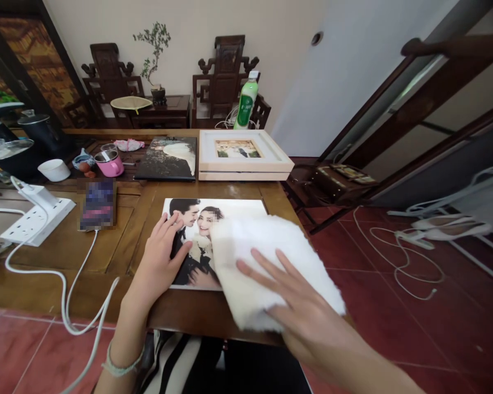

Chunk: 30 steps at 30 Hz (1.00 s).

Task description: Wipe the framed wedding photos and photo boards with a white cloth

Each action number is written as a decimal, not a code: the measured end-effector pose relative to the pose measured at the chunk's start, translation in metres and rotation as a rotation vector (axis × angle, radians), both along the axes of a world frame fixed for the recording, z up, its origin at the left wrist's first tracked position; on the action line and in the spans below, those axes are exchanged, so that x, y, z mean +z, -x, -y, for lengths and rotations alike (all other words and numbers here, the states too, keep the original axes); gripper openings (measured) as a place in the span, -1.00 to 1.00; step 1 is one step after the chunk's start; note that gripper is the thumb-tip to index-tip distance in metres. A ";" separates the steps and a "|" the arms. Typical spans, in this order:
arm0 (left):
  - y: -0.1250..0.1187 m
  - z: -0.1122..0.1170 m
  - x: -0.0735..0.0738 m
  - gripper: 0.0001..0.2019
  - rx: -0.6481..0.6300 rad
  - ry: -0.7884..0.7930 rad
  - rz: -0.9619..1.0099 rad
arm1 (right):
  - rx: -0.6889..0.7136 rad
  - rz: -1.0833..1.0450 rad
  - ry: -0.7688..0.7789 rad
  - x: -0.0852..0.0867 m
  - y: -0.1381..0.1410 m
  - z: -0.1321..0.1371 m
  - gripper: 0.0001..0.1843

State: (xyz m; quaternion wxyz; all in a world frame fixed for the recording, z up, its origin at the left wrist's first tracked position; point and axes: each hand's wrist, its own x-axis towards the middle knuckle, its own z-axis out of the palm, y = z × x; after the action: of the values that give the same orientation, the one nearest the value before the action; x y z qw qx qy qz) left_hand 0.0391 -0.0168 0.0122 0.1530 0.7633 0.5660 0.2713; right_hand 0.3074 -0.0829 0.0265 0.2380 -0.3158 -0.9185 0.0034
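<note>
Now: both palms flat, one on print, one on cloth

Large photo print (246, 209) lies at the near edge of the wooden table (119, 235), straight ahead of the person. Left hand (161, 257) rests flat on its left side, fingers loosely spread, gripping nothing. The palm-down weight likely pins the glossy sheet so it cannot slide. Right hand (302, 309) lies open on a fluffy white cloth (263, 241), fingers fanned, pressing rather than pinching. Cloth covers the print's right half and hangs past the table corner. Whether the print's right edge reaches that corner is hidden beneath it. Farther back, well clear of the hands: a dark album (168, 158) and a pale boxed frame (243, 158), lying flat, side by side. Green bottle (246, 101) stands upright behind the frame. Left of the print, a phone (97, 205) on its cable, near a white power strip (36, 219).
</note>
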 end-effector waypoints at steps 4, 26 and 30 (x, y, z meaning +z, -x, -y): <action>0.001 0.001 0.000 -0.59 -0.010 -0.027 0.006 | 0.079 0.008 -0.055 0.005 0.000 0.022 -0.68; 0.004 0.002 0.003 -0.58 -0.001 -0.001 0.001 | -0.114 0.135 0.064 0.005 0.024 -0.043 -0.50; 0.004 0.003 0.006 -0.59 -0.001 0.005 0.001 | 0.020 0.079 -0.009 0.006 0.026 0.005 -0.66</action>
State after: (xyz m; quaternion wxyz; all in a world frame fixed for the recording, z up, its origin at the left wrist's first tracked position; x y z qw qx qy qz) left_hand 0.0354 -0.0199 0.0182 0.1550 0.7630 0.5664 0.2702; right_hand 0.2818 -0.0881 0.0326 0.2027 -0.3054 -0.9303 -0.0110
